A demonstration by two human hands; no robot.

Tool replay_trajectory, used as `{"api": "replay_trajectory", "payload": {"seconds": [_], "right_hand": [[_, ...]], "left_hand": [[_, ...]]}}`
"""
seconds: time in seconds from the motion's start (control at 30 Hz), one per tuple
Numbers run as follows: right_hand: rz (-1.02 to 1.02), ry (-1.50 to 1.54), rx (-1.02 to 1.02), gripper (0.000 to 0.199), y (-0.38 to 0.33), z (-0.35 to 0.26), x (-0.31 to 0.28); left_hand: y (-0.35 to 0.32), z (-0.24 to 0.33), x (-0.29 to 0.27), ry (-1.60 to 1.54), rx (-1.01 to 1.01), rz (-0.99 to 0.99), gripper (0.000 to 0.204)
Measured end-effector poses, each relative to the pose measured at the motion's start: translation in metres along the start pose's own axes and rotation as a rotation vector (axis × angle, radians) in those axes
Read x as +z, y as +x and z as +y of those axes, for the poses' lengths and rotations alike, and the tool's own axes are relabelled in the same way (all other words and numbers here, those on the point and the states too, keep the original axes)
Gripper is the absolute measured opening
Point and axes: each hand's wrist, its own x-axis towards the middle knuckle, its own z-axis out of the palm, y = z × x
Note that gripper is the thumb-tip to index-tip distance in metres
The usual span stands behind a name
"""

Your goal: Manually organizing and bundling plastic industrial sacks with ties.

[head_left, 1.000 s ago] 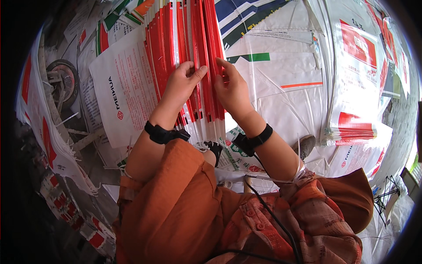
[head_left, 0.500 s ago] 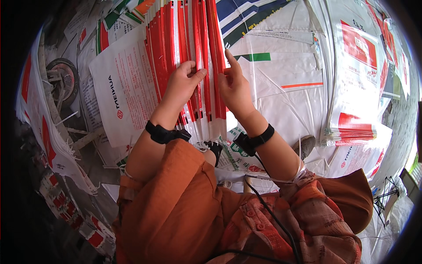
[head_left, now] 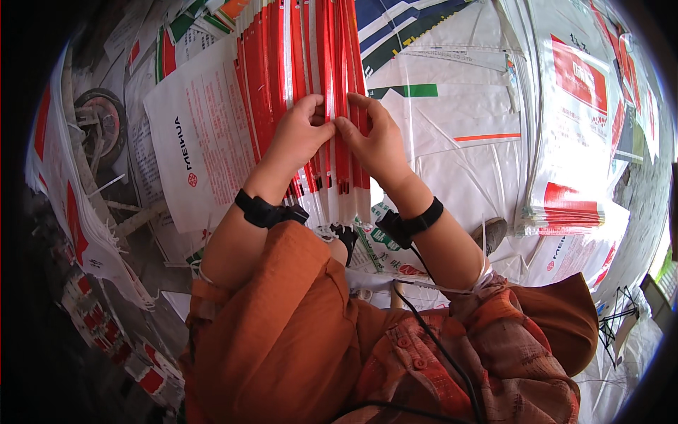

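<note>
A row of red-and-white plastic sacks [head_left: 265,78] lies overlapped in front of me, their long edges showing as narrow strips. My left hand [head_left: 300,134] is closed on several strips in the middle, its thumb pointing right and its fingers bent over the edges. From the right, my right hand [head_left: 374,138] curls its fingers over the strips at that side. The two thumb tips almost meet on the sacks. How many sacks each hand grips cannot be made out, as the fingers hide the edges.
A flat white printed sack [head_left: 201,148] spreads to the left, near a small wheel [head_left: 102,131]. White sacks [head_left: 466,155] cover the right side, beside a thicker stack with red panels [head_left: 565,205]. A shoe [head_left: 489,235] shows below them.
My right hand has moved in toward the left one. Its index finger, stretched forward before, is now bent over the strips, and its thumb has come beside the left thumb.
</note>
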Motion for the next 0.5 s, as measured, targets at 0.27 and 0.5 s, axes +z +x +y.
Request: {"api": "replay_trajectory", "payload": {"seconds": [0.27, 0.5], "right_hand": [[-0.029, -0.032, 0.188, 0.035, 0.006, -0.006, -0.003], [-0.08, 0.127, 0.214, 0.034, 0.003, 0.001, -0.007]], "left_hand": [[-0.003, 0.001, 0.006, 0.261, 0.071, 0.047, 0.05], [0.002, -0.015, 0.002, 0.204, 0.061, 0.05, 0.058]]}}
